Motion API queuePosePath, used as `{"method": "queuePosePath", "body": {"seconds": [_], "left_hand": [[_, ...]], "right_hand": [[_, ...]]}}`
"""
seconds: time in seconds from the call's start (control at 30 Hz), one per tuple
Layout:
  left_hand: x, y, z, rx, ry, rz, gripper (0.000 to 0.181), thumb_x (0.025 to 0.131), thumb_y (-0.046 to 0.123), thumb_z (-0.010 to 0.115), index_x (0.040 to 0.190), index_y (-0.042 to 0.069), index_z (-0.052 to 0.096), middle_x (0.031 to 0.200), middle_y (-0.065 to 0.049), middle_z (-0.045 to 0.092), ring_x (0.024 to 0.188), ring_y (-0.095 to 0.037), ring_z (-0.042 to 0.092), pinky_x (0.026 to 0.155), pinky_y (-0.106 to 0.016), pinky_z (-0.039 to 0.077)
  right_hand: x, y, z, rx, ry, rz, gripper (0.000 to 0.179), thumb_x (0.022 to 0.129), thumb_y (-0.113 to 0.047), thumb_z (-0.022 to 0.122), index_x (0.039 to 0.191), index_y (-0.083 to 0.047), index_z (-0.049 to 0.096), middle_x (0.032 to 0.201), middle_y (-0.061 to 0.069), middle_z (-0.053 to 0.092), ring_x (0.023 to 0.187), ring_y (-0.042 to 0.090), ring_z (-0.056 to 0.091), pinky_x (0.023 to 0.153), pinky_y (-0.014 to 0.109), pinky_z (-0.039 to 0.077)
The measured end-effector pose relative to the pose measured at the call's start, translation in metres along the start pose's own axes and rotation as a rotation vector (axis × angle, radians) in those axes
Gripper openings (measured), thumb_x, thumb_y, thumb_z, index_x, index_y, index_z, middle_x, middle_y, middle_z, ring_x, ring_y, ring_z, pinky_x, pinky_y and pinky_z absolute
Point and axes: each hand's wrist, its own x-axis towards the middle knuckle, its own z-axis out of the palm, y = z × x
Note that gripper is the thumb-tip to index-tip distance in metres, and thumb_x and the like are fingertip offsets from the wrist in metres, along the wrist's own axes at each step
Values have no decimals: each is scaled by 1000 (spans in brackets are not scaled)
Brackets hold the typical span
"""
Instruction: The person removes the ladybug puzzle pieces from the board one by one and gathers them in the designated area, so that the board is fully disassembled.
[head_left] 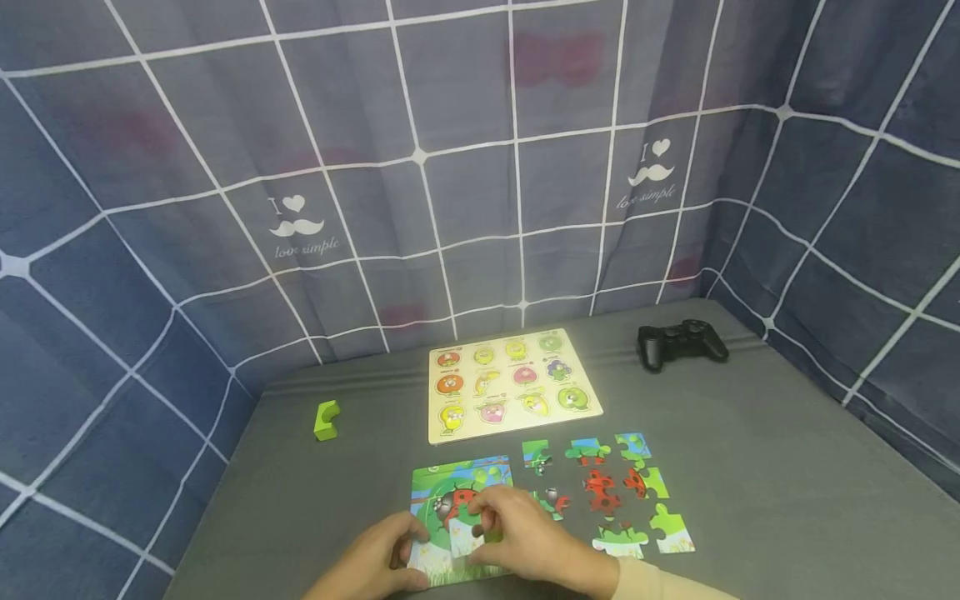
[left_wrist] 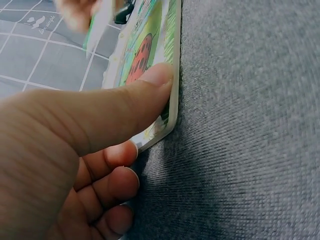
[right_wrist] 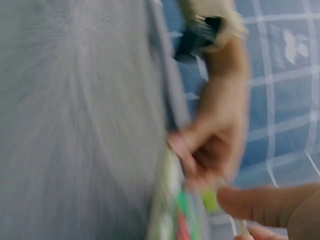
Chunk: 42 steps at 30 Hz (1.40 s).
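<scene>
A ladybug jigsaw board [head_left: 452,573] lies flat on the grey cloth. My left hand [head_left: 375,554] holds its near-left corner. In the left wrist view the thumb [left_wrist: 125,107] presses the board's edge and the other fingers curl beside it. Over the middle of the board, my right hand [head_left: 528,533] pinches a jigsaw piece [head_left: 462,537] with white and green on it. The right wrist view is blurred and shows little of that piece. Several loose jigsaw pieces [head_left: 602,492] are spread out to the right of the board, partly hidden by the right hand.
Behind the jigsaw lies a wooden fruit puzzle board [head_left: 468,429]. A black game controller [head_left: 681,343] rests at the back right. On the left stands a small green block [head_left: 326,421] with a curved notch. Checked curtains [head_left: 465,192] hang behind and on both sides.
</scene>
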Motion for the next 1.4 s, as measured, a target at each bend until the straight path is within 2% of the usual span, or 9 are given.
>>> {"method": "queuePosePath", "body": {"seconds": [0.1, 0.23, 0.37, 0.53, 0.6, 0.77, 0.87, 1.03, 1.4], "left_hand": [[-3, -1, -2, 23, 2, -2, 47, 74, 32, 85, 109, 12, 61, 79, 5, 50, 64, 1, 43, 57, -22, 37], [-2, 0, -5, 45, 0, 42, 59, 73, 36, 85, 122, 12, 62, 79, 8, 50, 65, 4, 43, 59, -20, 37], [-2, -2, -13, 29, -13, 70, 65, 73, 33, 85, 129, 11, 62, 74, 8, 50, 62, 4, 42, 57, -19, 37], [-1, -1, -17, 9, -26, 38, 61, 71, 30, 86, 124, 9, 66, 70, 6, 50, 60, 2, 41, 55, -20, 36], [-1, -1, -16, 13, -37, 21, 59, 71, 32, 86, 122, 9, 67, 71, 6, 51, 60, 2, 41, 55, -20, 36], [1, -3, -12, 27, -43, 27, 57, 73, 35, 84, 120, 8, 67, 73, 6, 52, 60, 2, 41, 55, -20, 36], [0, -3, -12, 43, -26, 42, 56, 73, 35, 84, 119, 9, 68, 73, 6, 51, 61, 2, 41, 56, -20, 36], [0, -2, -12, 50, -18, 34, 54, 73, 35, 85, 118, 10, 68, 74, 7, 51, 62, 3, 41, 57, -20, 36], [3, 1, -9, 52, -27, 44, 52, 72, 35, 86, 116, 11, 69, 73, 6, 51, 61, 2, 40, 56, -20, 35]], "right_hand": [[-22, 17, -31, -5, 45, 23, 45, 72, -30, 86, 106, -11, 65, 86, -9, 55, 76, -4, 47, 68, 17, 45], [-56, 42, -68, -73, 98, 64, 44, 73, -38, 84, 105, -14, 65, 91, -10, 54, 81, -2, 47, 69, 19, 44], [-77, 58, -85, -89, 143, 91, 43, 73, -37, 85, 104, -14, 66, 90, -8, 52, 80, -1, 46, 68, 20, 43], [-77, 64, -77, -111, 163, 29, 41, 71, -33, 87, 103, -16, 66, 90, -9, 53, 80, 0, 46, 69, 20, 42], [-74, 62, -71, -124, 131, 8, 40, 74, -37, 84, 104, -19, 66, 93, -11, 53, 84, -1, 45, 71, 20, 42], [-68, 54, -60, -154, 39, 59, 40, 74, -46, 81, 103, -23, 67, 96, -15, 50, 90, -2, 43, 75, 22, 41], [-66, 51, -55, -180, 23, 80, 40, 71, -47, 81, 102, -25, 69, 96, -16, 49, 90, -1, 42, 76, 23, 39], [-67, 49, -51, -159, -6, 112, 43, 72, -51, 79, 104, -25, 69, 98, -16, 49, 92, 0, 42, 78, 23, 38], [-74, 48, -50, -183, 15, 127, 43, 70, -52, 79, 104, -26, 69, 98, -17, 49, 92, 0, 42, 79, 25, 38]]}}
